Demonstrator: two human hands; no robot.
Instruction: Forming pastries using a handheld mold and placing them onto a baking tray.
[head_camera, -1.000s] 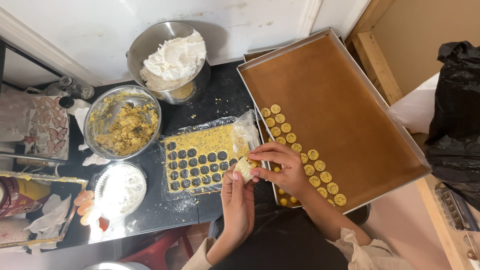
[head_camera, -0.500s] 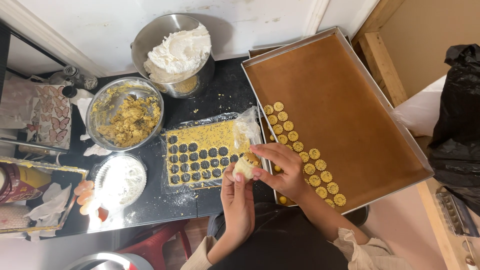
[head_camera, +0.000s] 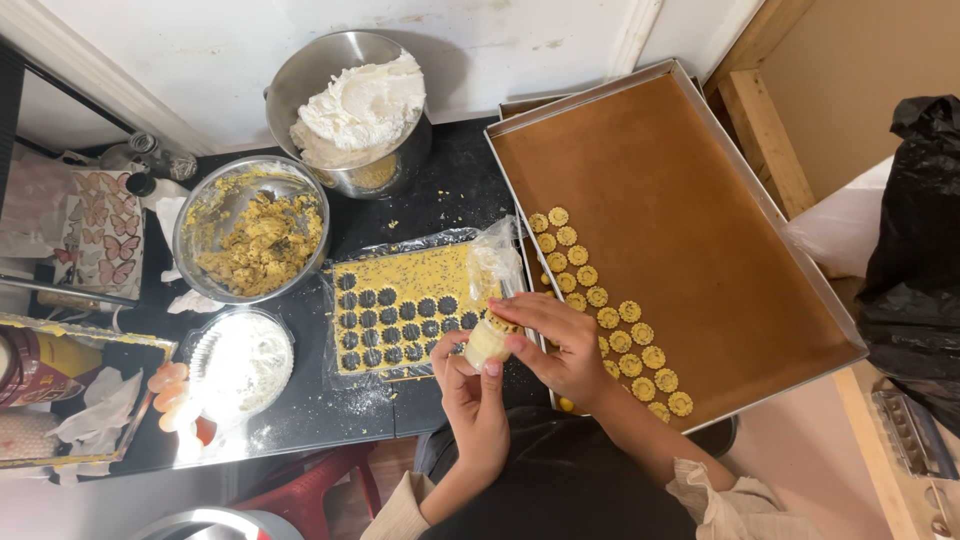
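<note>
A small pale cookie mould (head_camera: 487, 342) is gripped between the left hand (head_camera: 470, 385) and right hand (head_camera: 560, 345), beside a baking tray (head_camera: 700, 250) lined with round cookies (head_camera: 610, 320).

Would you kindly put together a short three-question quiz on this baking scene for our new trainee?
1. True or false: the baking tray is completely filled with cookies.
2. What do both hands, left hand and right hand, hold between them?
3. Which holds the white dough: (a) the tall steel pot, (b) the shallow steel bowl?

Key: 1. False, cookies fill only the tray's near-left part. 2. A small pale cylindrical cutter. 3. (a).
</note>
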